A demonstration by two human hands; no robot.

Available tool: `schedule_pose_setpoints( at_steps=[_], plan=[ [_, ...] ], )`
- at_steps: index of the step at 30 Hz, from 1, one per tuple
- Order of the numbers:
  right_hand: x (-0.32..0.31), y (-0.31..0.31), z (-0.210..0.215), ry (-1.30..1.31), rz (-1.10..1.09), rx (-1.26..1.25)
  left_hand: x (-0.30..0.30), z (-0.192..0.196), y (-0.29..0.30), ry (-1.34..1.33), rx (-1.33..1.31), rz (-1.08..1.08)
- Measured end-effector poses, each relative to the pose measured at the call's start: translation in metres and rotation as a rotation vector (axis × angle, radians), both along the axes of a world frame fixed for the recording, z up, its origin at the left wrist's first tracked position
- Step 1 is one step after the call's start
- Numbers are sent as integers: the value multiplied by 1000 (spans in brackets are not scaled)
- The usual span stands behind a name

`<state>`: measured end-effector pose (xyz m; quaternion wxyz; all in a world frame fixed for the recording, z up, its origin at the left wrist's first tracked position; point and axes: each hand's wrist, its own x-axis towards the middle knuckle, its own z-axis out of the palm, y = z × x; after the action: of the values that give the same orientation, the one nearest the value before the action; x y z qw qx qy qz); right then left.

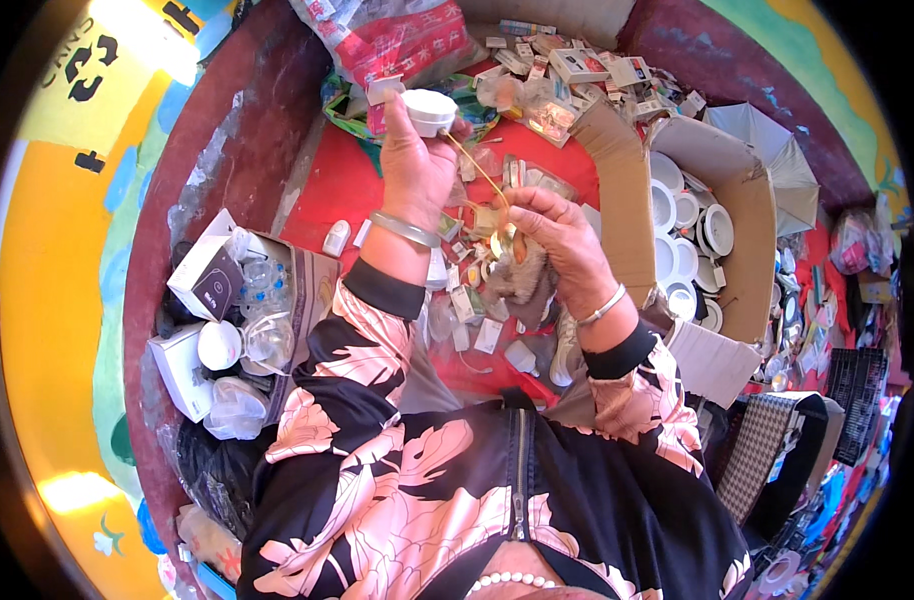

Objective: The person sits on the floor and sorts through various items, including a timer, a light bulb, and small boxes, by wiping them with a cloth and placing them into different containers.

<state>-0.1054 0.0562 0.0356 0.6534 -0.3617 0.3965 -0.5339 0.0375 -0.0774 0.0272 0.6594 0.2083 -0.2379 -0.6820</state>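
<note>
My left hand [417,170] is raised, fingers closed round a small white round housing [429,110], which looks like plastic. A thin yellow wire [479,170] runs from the housing to my right hand [557,235]. There, thumb and fingers pinch the wire's other end. Something small and shiny near those fingertips is too unclear to name. Below the hands, loose small parts and small white boxes [488,335] lie scattered on a red cloth [327,190].
At the right stands an open cardboard box [747,290] of white round discs [718,230]. Left, a carton [312,290] holds white boxes and plastic-wrapped pieces. Small packages [577,65] pile up at the back, near a red-and-clear plastic bag [397,40]. A dark red wall [187,230] curves around.
</note>
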Motion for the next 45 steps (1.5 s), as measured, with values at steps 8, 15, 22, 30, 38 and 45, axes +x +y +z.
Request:
schedule_pose_setpoints(
  at_steps=[8, 15, 22, 30, 38, 45],
  plan=[
    [-14, 3, 5, 89, 61, 23, 26, 9, -6, 146, 11, -63],
    [-11, -2, -1, 113, 70, 95, 22, 8, 0, 219, 14, -192],
    [-2, -3, -9, 110, 99, 152, 32, 15, -1, -59, -95, -168],
    [-30, -15, -21, -72, -156, 39, 43, 16, 17, -171, -274, -341],
    [-40, -26, 23, -490, -593, -386, 13, 7, 30, -89, -190, -464],
    [7, -27, 13, 896, -369, -838, -28, 5, 64, -90, 72, -458]
  ],
)
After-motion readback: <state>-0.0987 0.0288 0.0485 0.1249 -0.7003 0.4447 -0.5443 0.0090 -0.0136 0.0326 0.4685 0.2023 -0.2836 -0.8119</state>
